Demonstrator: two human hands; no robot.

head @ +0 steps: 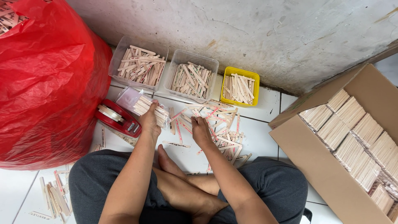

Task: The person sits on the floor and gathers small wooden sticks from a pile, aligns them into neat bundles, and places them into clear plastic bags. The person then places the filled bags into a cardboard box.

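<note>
left hand: fingers wrapped round a bundle of flat wooden sticks, the bundle partly inside a clear plastic bag; held just above the tiled floor, near the floor's far edge by the wall.
right hand: fingers curled narrow and pressed down onto the loose pile of sticks; whether a stick is pinched between them i cannot tell.
loose pile of sticks: scattered flat on the floor in front of the crossed legs, some with red print; unsorted and unbagged, so judged to be work left.
tape dispenser: red, lying on the floor just beside the left hand, touching the red plastic sack.
red plastic sack: large and bulging, at the left edge of the floor; more sticks show at its open top.
clear tub, left: against the wall, part filled with sticks.
clear tub, middle: just beside the first, part filled with sticks.
yellow tub: smaller, next along the wall, holds fewer sticks.
cardboard box: open, at the right edge of the floor, with neat packed bundles in rows; judged the finished share, with room left at its near side.
stray sticks: a small scatter on the floor at the near left corner, beside the knee.
progress: judged midway; many bundles boxed, one bundle in hand, the pile and tubs remaining.
</note>
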